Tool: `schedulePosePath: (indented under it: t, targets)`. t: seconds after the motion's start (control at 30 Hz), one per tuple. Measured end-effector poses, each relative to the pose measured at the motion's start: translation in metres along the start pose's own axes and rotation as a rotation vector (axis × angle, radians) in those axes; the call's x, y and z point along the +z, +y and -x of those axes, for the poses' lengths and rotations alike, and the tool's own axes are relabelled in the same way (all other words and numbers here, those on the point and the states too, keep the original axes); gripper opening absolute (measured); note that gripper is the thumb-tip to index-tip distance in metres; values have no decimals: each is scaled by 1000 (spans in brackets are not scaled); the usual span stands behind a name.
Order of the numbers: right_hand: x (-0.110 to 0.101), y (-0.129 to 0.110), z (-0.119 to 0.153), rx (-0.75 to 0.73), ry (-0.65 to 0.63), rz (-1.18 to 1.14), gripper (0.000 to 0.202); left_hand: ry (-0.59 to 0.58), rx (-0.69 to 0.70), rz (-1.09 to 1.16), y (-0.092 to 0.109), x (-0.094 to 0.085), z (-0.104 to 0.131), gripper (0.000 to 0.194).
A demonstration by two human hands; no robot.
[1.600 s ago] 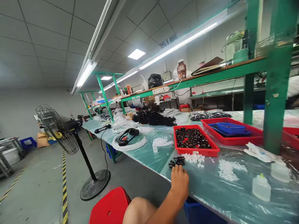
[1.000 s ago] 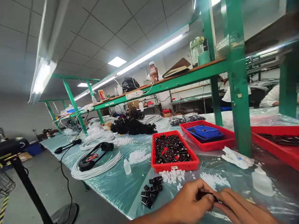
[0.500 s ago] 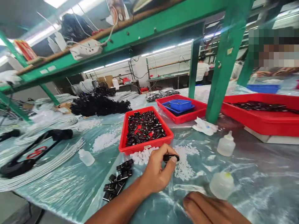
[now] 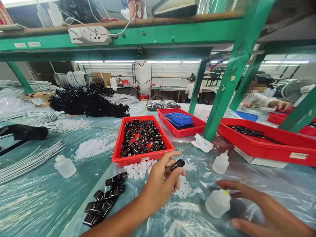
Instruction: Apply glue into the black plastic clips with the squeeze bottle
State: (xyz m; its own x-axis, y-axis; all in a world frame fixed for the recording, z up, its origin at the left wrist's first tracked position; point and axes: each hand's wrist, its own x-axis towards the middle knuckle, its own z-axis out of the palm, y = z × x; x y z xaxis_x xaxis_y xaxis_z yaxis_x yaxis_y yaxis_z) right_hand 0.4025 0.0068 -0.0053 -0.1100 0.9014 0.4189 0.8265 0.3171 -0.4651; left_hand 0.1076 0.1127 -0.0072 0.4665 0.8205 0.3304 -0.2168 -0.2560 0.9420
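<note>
My left hand [image 4: 160, 179] pinches a small glossy black plastic part [image 4: 178, 164] between thumb and fingers, above the table. My right hand [image 4: 263, 205] is open, its thumb and fingers spread beside a squat translucent squeeze bottle [image 4: 217, 204] with a yellowish tip; I see no firm grip on it. Beyond my left hand, a red tray [image 4: 143, 160] holds many similar black parts. A loose group of black parts [image 4: 105, 200] lies left of my forearm. White small pieces [image 4: 137, 169] are heaped at the tray's front edge, and finer white bits [image 4: 184, 187] lie under my left hand.
Two more squeeze bottles, one left [image 4: 65, 167] and one right [image 4: 220, 163], stand on the plastic-covered table. A green post [image 4: 222, 82] rises behind crumpled tissue [image 4: 202, 143]. Red trays [image 4: 266, 138] stand at right; black cables [image 4: 86, 100] pile at back left. A co-worker [image 4: 261, 95] sits beyond.
My right hand has moved right and opened its fingers beside the squeeze bottle. My left hand still holds the black part, now tilted, with its index finger extended. The view has turned and levelled.
</note>
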Motion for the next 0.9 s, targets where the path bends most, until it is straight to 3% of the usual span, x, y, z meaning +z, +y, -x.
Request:
schedulePosePath:
  t: [0.1,0.27,0.4,0.57,0.9]
  targets:
    - [12,-33,-21,104,-190,-254,26,2,0,71,2,5,1,30]
    - [-9,-71,-70,27,-241,-430,43,70,26,94,8,7,7,32]
    - [-14,-68,-83,1,-122,-406,39,122,63,32,8,5,11,31]
    - [-4,-54,-60,69,88,-270,26,122,87,-11,6,5,13,31]
    - [-4,-37,-62,-71,57,-189,24,112,199,-161,4,10,19,31]
